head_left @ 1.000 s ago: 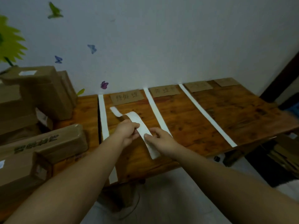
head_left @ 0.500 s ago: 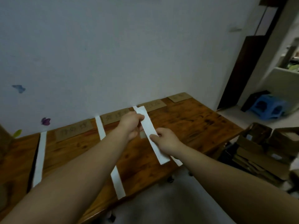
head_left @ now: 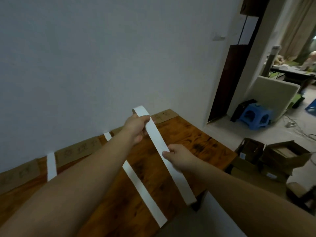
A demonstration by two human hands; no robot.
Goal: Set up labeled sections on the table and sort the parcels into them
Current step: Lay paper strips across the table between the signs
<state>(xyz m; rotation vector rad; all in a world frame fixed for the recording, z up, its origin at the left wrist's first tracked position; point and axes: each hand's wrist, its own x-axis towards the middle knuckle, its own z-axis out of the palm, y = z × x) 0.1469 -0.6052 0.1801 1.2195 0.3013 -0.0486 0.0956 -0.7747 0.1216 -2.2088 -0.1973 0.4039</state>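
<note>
Paper is the job rn: the long white paper strip (head_left: 156, 134) is up off the brown wooden table (head_left: 196, 139), over its right end, slanting from the far edge toward the near edge. My left hand (head_left: 136, 127) grips the far part w/ fingers curled round it, the tip poking up past the knuckles. My right hand (head_left: 177, 156) pinches it lower down, thumb & fingers closed on the paper. The loose tail runs on past the near edge, close to the near right corner.

My read: this is the next divider, not yet laid. To do it well I'd keep the strip taut btwn both hands and set the far end down 1st at the far edge, just left of the tan cardboard label (head_left: 163, 115) in the far right corner. Then I'd line it up parallel w/ the laid white strip (head_left: 143, 189) & press flat toward the near edge. Slack or a twist would leave it crooked.

Along the far edge sit 2 more cardboard labels (head_left: 80, 149); the writing is too blurred to read. Another laid white strip (head_left: 51, 165) crosses further left. Behind is a pale grey wall (head_left: 102, 57). Right of the table are open cardboard boxes (head_left: 282, 154) on the floor, a blue plastic stool (head_left: 254, 117) & a dark doorway (head_left: 227, 79). Can't tell if those boxes are the parcels.
</note>
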